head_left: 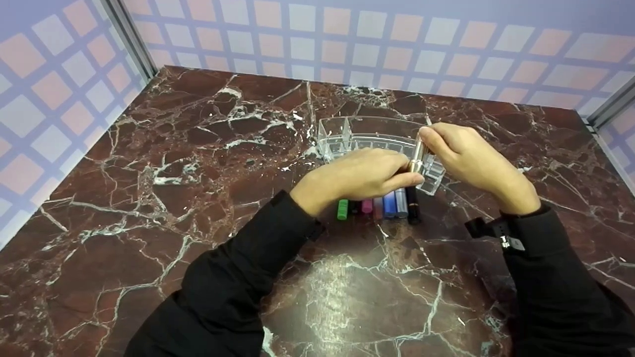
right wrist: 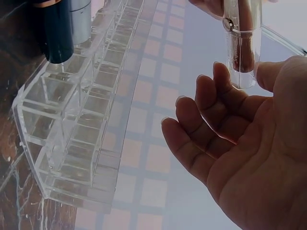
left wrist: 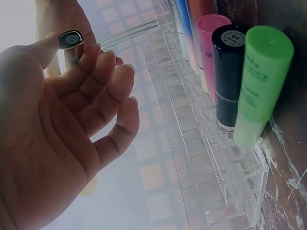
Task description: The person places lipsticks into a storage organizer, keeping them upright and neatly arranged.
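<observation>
Above a clear tiered organizer point(head_left: 430, 186), both hands hold one lipstick tube point(head_left: 415, 164) between them. My left hand point(head_left: 364, 173) pinches its lower end between thumb and fingers; a dark base with a round label point(left wrist: 71, 39) faces the left wrist view. At the other end, the thumb and fingertips of my right hand point(head_left: 469, 153) pinch the see-through cap point(right wrist: 245, 76), with a brownish-red stick visible through it. Along the organizer's front row stand a green tube point(left wrist: 268, 52), a black tube point(left wrist: 230, 72) and a pink tube point(left wrist: 211, 52).
Further along that row are a blue tube point(head_left: 389, 206), a silver tube point(head_left: 401, 204) and a black tube with a gold band point(head_left: 413, 206). Vacant compartments point(right wrist: 72, 143) show at the row's right end. The dark marbled table point(head_left: 198, 277) meets checkered walls point(head_left: 372, 47).
</observation>
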Demonstrator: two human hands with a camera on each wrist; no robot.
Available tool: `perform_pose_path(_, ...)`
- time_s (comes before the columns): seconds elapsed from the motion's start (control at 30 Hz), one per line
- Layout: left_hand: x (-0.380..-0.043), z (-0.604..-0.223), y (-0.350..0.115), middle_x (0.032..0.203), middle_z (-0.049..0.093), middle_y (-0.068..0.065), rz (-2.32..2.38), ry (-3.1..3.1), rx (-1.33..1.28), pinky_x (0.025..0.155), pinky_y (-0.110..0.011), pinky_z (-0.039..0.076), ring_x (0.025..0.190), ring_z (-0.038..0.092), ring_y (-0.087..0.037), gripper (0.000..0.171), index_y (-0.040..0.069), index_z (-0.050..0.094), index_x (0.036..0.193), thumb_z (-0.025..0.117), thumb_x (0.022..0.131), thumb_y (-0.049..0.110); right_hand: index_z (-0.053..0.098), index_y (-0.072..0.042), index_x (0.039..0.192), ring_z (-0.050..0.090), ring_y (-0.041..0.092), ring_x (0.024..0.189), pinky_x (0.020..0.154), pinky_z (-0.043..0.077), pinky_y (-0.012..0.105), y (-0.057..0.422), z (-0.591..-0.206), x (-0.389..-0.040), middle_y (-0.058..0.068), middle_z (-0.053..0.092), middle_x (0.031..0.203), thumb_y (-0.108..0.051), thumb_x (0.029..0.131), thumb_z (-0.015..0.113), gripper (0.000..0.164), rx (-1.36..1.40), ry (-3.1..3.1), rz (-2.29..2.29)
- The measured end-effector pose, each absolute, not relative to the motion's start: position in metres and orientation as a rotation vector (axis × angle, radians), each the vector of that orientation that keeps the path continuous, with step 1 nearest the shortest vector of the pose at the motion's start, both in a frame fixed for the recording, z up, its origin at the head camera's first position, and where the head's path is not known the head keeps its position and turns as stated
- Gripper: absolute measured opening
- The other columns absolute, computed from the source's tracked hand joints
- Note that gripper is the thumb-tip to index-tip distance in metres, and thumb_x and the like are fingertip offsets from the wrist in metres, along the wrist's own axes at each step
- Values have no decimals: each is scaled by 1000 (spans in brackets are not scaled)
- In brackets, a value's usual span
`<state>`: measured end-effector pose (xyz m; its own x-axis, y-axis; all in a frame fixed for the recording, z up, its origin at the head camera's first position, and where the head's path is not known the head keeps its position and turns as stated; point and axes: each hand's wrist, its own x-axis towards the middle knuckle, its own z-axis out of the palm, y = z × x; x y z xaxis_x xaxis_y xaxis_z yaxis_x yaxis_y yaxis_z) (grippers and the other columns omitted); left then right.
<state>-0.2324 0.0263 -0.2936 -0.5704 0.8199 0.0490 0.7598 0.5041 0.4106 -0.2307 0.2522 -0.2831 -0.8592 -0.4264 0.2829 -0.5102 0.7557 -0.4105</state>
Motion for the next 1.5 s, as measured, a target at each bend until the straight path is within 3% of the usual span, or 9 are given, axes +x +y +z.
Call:
perform_pose_path(0.33, -236, -292, 25, 92, 61, 2, 641, 2657, 1281, 71, -23, 49, 76, 56, -10, 44, 13, 64, 107, 41, 109, 50, 57, -7, 86, 47, 21, 64, 61, 41, 29, 257, -281, -231, 7, 52, 74, -38, 113, 39, 45, 687, -2776, 761)
perform_pose_path(0.53, -245, -292, 17, 83, 57, 3, 667, 2908, 981, 65, -22, 49, 68, 49, -9, 47, 9, 65, 100, 38, 111, 46, 61, -6, 91, 51, 21, 67, 64, 42, 28, 264, -283, -234, 7, 56, 78, -42, 112, 41, 46, 624, -2770, 760)
perform_pose_path(0.67, -254, -298, 9, 84, 58, 1, 669, 3023, 771, 63, -22, 47, 68, 49, -9, 44, 8, 65, 99, 39, 111, 42, 66, -3, 103, 55, 21, 74, 69, 45, 28, 272, -284, -237, 9, 61, 85, -42, 111, 42, 47, 610, -2784, 729)
perform_pose_path(0.9, -265, -308, -3, 97, 65, -6, 490, 3116, 510, 68, -26, 52, 78, 58, -15, 48, 4, 64, 120, 40, 111, 45, 66, -3, 125, 59, 21, 90, 79, 45, 31, 285, -279, -235, 12, 67, 106, -42, 110, 45, 47, 594, -2798, 731)
perform_pose_path(1.03, -267, -310, -7, 94, 64, -5, 426, 3132, 445, 60, -25, 47, 72, 55, -14, 43, 7, 64, 116, 45, 110, 45, 65, -4, 130, 59, 20, 93, 78, 43, 27, 292, -276, -233, 12, 68, 111, -43, 110, 48, 47, 568, -2799, 725)
perform_pose_path(1.27, -270, -310, -10, 104, 69, -10, 411, 3183, 331, 63, -31, 52, 77, 64, -22, 52, 2, 50, 143, 50, 109, 42, 67, -4, 126, 54, 20, 81, 70, 40, 27, 297, -277, -233, 9, 65, 101, -37, 110, 51, 41, 599, -2797, 591)
perform_pose_path(1.5, -272, -311, -17, 100, 71, -11, 372, 3228, 319, 60, -34, 53, 70, 61, -23, 48, 1, 49, 146, 57, 99, 7, 69, -3, 125, 55, 21, 78, 68, 41, 29, 298, -277, -233, 9, 65, 97, -38, 109, 52, 42, 570, -2831, 541)
